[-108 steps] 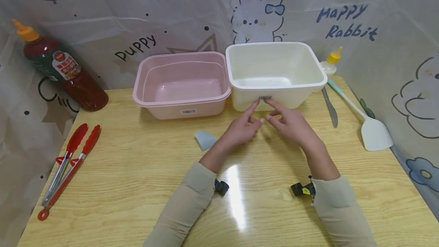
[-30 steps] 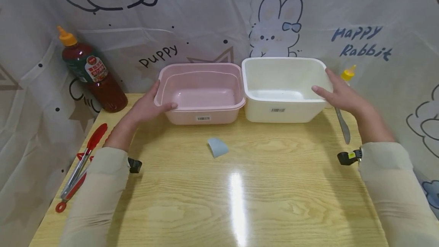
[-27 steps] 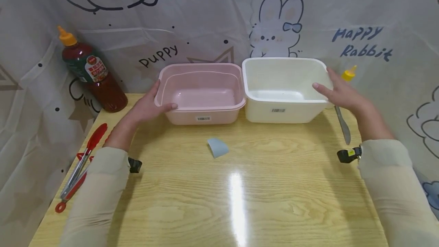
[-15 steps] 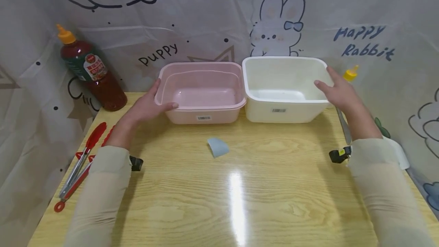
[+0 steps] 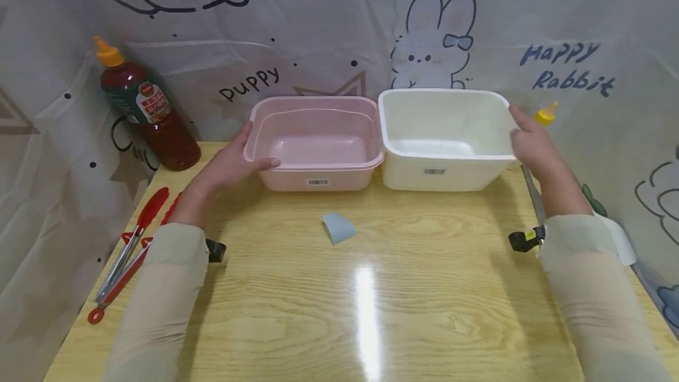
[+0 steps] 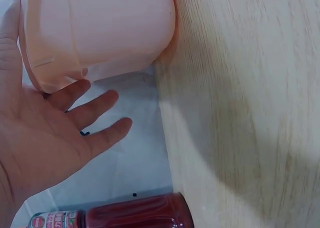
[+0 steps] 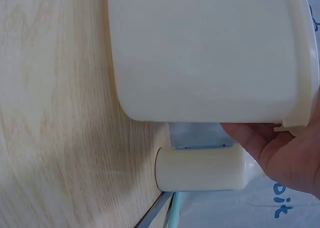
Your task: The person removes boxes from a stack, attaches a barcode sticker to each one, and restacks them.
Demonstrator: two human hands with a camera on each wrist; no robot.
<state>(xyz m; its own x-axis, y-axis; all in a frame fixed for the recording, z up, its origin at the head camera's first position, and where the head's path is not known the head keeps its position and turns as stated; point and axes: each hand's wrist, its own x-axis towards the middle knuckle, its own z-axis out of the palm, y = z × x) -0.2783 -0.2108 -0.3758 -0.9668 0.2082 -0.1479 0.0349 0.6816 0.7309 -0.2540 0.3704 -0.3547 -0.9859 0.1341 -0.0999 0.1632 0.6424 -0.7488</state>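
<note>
My left hand [image 5: 223, 167] is at the left end of a pink plastic basin [image 5: 318, 178], its thumb along the front rim. In the left wrist view, the fingers [image 6: 95, 110] are spread and loosely extended beside the basin's outer wall. At the right end of a white plastic bin [image 5: 461, 174], my right hand [image 5: 536, 143] touches the rim, with the index finger pointing toward the back corner. The right wrist view shows its other fingers [image 7: 250, 138] reaching along the bin's end wall below the rim. Both containers stand side by side and hold nothing.
A red sauce bottle [image 5: 170, 140] and red-handled tongs [image 5: 122, 264] are on the left. Beyond the right hand are a small squeeze bottle [image 7: 202, 169], a knife [image 5: 532, 193] and a partly hidden white spatula [image 5: 617, 237]. A grey-blue scrap [image 5: 339, 228] lies before the basin.
Both hands have gone from pointing at the white bin's front label to the containers' outer ends. Lately the right thumb has drawn back from over the bin's rim; the left hand stays put.
</note>
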